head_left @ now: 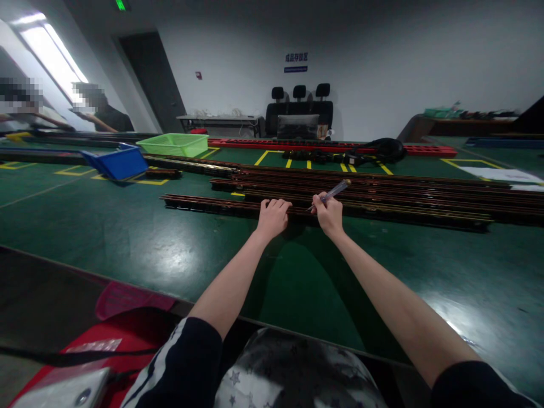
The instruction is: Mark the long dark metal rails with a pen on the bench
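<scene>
My right hand (328, 214) grips a screwdriver (338, 190) with a clear handle. The tool is tilted, its thin shaft pointing down and left at a long dark rail with copper-coloured edges (208, 204). Closed over the same rail, just left of the screwdriver tip, is my left hand (274, 217); its fingers bend over the far side. Behind both hands several similar long rails (403, 190) lie side by side, stretching off to the right. What the screwdriver tip touches is too small to make out.
A blue bin (121, 163) and a light green basket (176, 145) stand at the back left. Black cables (382, 152) lie near a red slotted strip (429, 151). Two people sit at the far left. White paper (497, 173) lies at right.
</scene>
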The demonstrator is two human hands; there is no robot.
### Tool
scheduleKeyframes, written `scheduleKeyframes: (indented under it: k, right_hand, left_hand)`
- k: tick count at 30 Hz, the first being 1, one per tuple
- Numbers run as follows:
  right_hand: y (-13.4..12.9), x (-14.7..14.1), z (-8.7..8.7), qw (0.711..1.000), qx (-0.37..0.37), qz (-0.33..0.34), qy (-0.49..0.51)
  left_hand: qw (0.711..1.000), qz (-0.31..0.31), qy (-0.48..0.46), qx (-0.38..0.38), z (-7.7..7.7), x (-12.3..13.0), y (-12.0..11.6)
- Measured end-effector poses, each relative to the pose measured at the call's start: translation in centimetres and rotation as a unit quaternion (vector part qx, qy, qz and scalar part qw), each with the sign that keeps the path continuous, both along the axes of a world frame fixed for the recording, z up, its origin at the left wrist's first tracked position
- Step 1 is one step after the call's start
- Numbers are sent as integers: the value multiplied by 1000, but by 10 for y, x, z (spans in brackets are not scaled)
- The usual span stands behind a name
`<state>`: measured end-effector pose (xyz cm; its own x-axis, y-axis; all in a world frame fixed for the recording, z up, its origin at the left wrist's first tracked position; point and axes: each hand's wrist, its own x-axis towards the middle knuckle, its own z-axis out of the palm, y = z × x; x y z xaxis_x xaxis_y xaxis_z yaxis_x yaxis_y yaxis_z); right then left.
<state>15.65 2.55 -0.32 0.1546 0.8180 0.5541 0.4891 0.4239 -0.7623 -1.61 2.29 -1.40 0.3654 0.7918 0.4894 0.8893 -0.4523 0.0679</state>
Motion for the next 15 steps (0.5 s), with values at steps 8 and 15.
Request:
scheduleKeyframes:
  k: [8, 15]
  right_hand:
    - [0, 0, -1, 1000, -4, 1, 12]
    - [-2, 1, 1, 1000, -3, -7, 13]
  left_hand:
    - [1000, 8, 6, -11, 1, 1, 1]
    - [1000, 6, -5, -8, -2, 0, 3]
